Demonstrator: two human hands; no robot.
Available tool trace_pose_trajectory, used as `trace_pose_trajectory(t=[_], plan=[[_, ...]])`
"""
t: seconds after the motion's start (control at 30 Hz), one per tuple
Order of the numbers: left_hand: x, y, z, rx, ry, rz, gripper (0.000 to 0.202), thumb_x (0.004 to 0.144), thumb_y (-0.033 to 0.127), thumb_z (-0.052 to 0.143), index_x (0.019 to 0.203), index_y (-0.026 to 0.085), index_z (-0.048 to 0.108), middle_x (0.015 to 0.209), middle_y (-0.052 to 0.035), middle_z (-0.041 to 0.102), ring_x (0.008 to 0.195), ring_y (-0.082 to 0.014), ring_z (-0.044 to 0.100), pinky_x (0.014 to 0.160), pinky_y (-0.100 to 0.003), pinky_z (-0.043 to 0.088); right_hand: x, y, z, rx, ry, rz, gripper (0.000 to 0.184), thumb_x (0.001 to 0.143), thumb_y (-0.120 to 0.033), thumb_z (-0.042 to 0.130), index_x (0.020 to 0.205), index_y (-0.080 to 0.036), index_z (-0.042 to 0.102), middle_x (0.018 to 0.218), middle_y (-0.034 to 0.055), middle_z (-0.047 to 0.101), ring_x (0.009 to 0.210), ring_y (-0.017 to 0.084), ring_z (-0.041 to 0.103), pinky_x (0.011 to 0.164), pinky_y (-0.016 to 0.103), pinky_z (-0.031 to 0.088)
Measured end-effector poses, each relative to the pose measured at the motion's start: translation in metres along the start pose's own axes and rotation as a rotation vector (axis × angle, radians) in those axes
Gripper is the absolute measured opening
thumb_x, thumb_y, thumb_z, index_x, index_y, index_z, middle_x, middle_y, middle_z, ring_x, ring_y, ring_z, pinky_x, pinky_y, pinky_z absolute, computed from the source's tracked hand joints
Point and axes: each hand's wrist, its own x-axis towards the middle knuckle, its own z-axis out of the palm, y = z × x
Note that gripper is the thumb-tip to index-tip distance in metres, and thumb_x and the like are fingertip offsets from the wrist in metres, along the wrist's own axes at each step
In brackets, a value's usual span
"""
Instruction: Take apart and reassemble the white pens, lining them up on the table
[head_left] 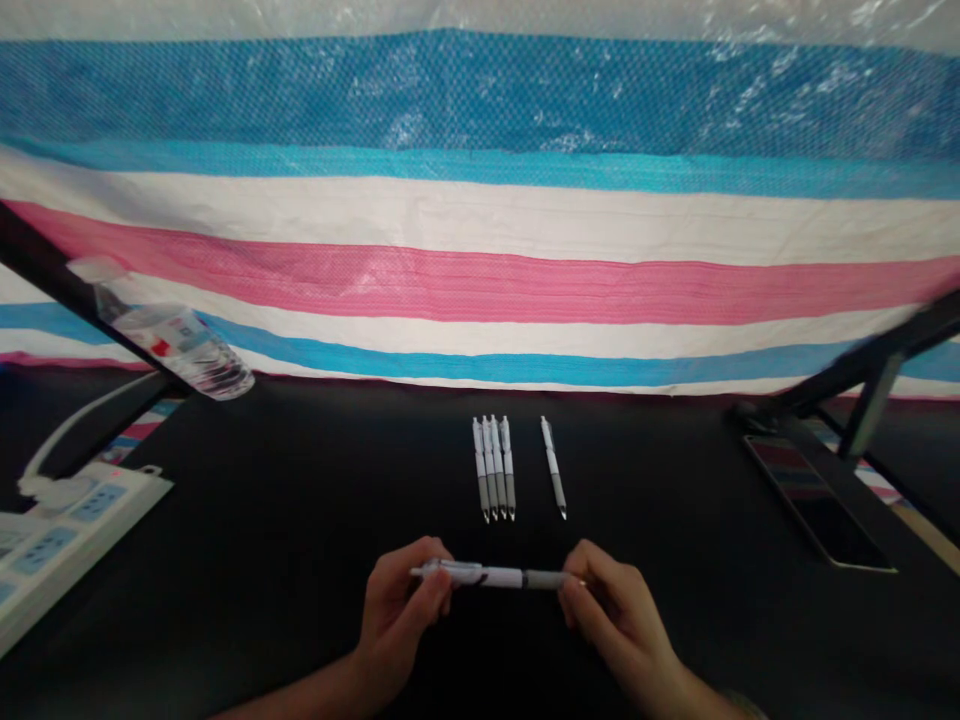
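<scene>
A white ballpoint pen (502,577) with a grey grip lies level between my two hands, above the near part of the black table. My left hand (405,605) pinches its clip and button end. At the grey tip end, the thumb and fingers of my right hand (611,610) are closed on the same pen. Beyond them, several matching pens (493,470) lie side by side on the table, tips toward me. One more white pen (553,468) lies apart, to the right of that row.
A white power strip (82,540) with a plugged-in cable sits at the left. Behind it a clear plastic bottle (187,345) leans at a slant. A dark phone (817,500) lies at the right, beside a black metal bracket (870,365). Striped sheeting (480,220) hangs along the table's back edge.
</scene>
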Motion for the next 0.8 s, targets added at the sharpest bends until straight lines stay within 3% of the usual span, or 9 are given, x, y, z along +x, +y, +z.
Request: trace_pose_trajectory(t=[0.1,0.23,0.4,0.53,0.67,0.8], plan=[[0.000,0.000,0.000,-0.019,0.014,-0.019,0.038,0.095,0.043,0.057,0.070,0.015,0.065,0.057,0.0007,0.052,0.049,-0.0096,0.044,0.045,-0.021,0.033,0.000,0.000,0.000,0.039,0.021,0.002,0.032,0.099,-0.048,0.051,0.084,-0.019,0.058,0.068,-0.0016,0.053,0.057,0.012,0.045,0.052,0.023,0.034],[0.003,0.003,0.000,-0.025,-0.004,-0.021,0.036,0.095,0.042,0.058,0.072,0.015,0.066,0.057,0.0002,0.054,0.048,-0.0091,0.044,0.044,-0.020,0.033,0.002,0.000,-0.001,0.023,-0.051,0.038,0.046,0.103,-0.046,0.044,0.068,-0.019,0.056,0.058,-0.0023,0.049,0.052,0.011,0.045,0.050,0.023,0.032],[0.004,0.006,0.001,-0.020,0.019,-0.037,0.038,0.095,0.043,0.058,0.070,0.015,0.066,0.057,0.0002,0.053,0.049,-0.0094,0.045,0.045,-0.020,0.034,0.003,0.000,0.000,0.147,-0.003,0.047,0.033,0.098,-0.050,0.054,0.088,-0.019,0.060,0.070,-0.0005,0.057,0.056,0.012,0.050,0.051,0.023,0.037],[0.004,0.005,0.001,-0.022,0.020,-0.038,0.038,0.095,0.043,0.059,0.071,0.015,0.065,0.058,0.0001,0.054,0.049,-0.0094,0.045,0.045,-0.020,0.034,0.006,0.000,0.002,0.243,-0.039,0.140,0.044,0.101,-0.051,0.049,0.073,-0.018,0.058,0.060,-0.0013,0.056,0.047,0.009,0.048,0.045,0.020,0.033],[0.006,0.005,0.000,-0.014,0.032,-0.061,0.037,0.095,0.042,0.058,0.071,0.015,0.065,0.058,0.0006,0.053,0.049,-0.0091,0.044,0.045,-0.020,0.033,0.011,-0.001,0.003,0.406,0.004,0.174,0.033,0.093,-0.049,0.065,0.085,-0.018,0.059,0.067,0.0005,0.063,0.048,0.010,0.054,0.045,0.019,0.038],[0.009,0.006,-0.002,-0.010,0.056,-0.076,0.037,0.094,0.043,0.058,0.071,0.015,0.066,0.058,0.0009,0.053,0.049,-0.0094,0.045,0.044,-0.020,0.033,0.009,0.004,0.001,0.538,0.062,0.122,0.025,0.092,-0.041,0.068,0.087,-0.018,0.057,0.070,0.0013,0.066,0.050,0.010,0.058,0.044,0.017,0.042]])
